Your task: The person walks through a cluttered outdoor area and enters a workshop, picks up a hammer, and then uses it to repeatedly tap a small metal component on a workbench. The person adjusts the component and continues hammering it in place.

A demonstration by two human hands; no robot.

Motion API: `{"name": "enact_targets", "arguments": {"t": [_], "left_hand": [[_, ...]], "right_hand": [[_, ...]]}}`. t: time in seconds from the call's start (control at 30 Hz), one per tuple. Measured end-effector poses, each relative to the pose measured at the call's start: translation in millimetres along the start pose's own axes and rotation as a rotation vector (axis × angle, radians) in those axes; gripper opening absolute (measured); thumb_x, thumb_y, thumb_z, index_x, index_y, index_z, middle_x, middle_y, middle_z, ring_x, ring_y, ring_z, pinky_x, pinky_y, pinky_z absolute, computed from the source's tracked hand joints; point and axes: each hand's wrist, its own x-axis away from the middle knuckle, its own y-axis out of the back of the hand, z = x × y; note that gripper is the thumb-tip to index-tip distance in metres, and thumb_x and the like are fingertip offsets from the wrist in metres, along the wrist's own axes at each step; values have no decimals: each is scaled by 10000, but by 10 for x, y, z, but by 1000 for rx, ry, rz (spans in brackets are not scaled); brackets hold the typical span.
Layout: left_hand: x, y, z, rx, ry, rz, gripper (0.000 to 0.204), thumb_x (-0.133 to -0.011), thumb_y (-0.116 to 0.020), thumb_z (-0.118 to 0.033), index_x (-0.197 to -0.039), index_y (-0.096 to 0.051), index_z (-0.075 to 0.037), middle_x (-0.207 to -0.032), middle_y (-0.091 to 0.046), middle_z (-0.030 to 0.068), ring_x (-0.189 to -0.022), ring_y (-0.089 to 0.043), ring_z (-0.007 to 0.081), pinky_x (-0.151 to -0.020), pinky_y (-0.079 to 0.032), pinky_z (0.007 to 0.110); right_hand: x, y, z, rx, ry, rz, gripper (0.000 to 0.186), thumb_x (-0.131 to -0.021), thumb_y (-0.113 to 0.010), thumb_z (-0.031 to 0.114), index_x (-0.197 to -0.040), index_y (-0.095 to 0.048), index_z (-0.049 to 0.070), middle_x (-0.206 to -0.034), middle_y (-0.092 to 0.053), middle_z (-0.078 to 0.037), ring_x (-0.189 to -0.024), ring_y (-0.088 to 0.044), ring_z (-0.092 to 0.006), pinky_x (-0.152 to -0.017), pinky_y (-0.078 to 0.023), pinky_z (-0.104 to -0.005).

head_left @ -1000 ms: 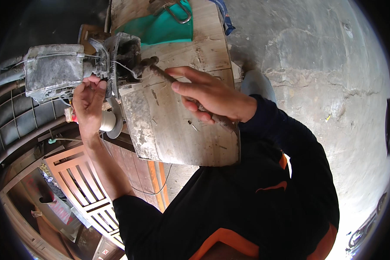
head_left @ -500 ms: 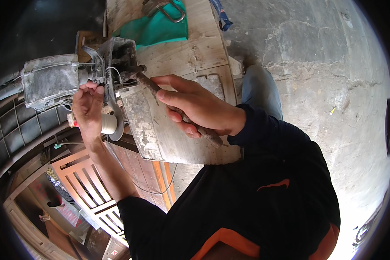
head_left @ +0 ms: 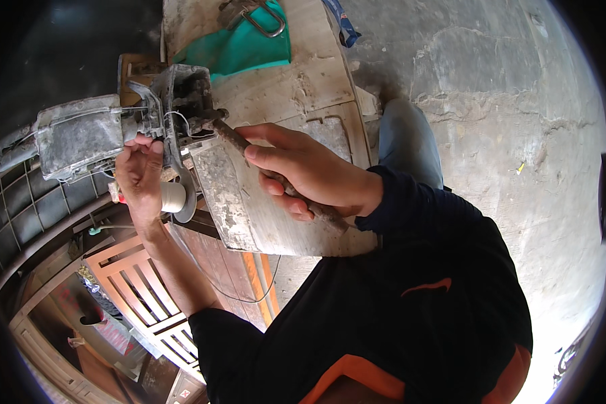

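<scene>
A worn grey metal mechanism [head_left: 81,128] is at the left end of a pale wooden bench [head_left: 249,215], with thin wire strung along it. My left hand [head_left: 141,182] reaches up to its underside, fingertips pinched together by the joint near a curved metal bracket [head_left: 170,145]; what lies between them is hidden. My right hand [head_left: 310,168] is closed around a rough brown rod-like handle [head_left: 232,139]. This handle slants over the bench, its far end meeting the square metal housing [head_left: 190,87]. Beside my left wrist is a white spool [head_left: 174,197] with a round metal disc.
A green cloth [head_left: 239,54] lies on the bench's far part, a metal shackle [head_left: 273,23] on it. A leg in jeans [head_left: 409,141] is right of the bench. At lower left are a slatted wooden panel [head_left: 138,283] and a looping cable [head_left: 266,293]. Concrete floor [head_left: 505,168] spreads to the right.
The view has shifted slightly, and the mechanism sits a little lower in it. Both hands keep almost the same place and hold.
</scene>
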Motion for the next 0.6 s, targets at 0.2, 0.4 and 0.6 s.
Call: {"name": "enact_targets", "arguments": {"t": [0.2,0.4,0.6], "left_hand": [[-3,-16,39,76,-54,-13,198,-863,-560,101,-1020,-543,-19,-989,-552,38,-812,-467,96,-738,-391,226],[7,27,4,-19,-13,18,225,-863,-560,104,-1041,-521,-28,-968,-539,33,-813,-461,96,-733,-386,219],[-21,-71,-39,-23,-42,-37,151,-871,-571,72,-995,-515,7,-879,-512,9,-784,-443,74,-706,-349,201]], "right_hand": [[3,-3,-2,53,-23,-40,462,-984,-430,281,-1398,-326,104,-646,-415,10,-403,-402,-57,-366,-355,-223],[-15,16,7,9,-4,37,435,-965,-410,208,-1361,-314,54,-656,-439,-21,-395,-430,-85,-342,-388,-254],[-25,61,26,-94,-57,69,455,-965,-417,218,-1375,-296,63,-653,-415,-1,-431,-413,-79,-364,-356,-247]]}}
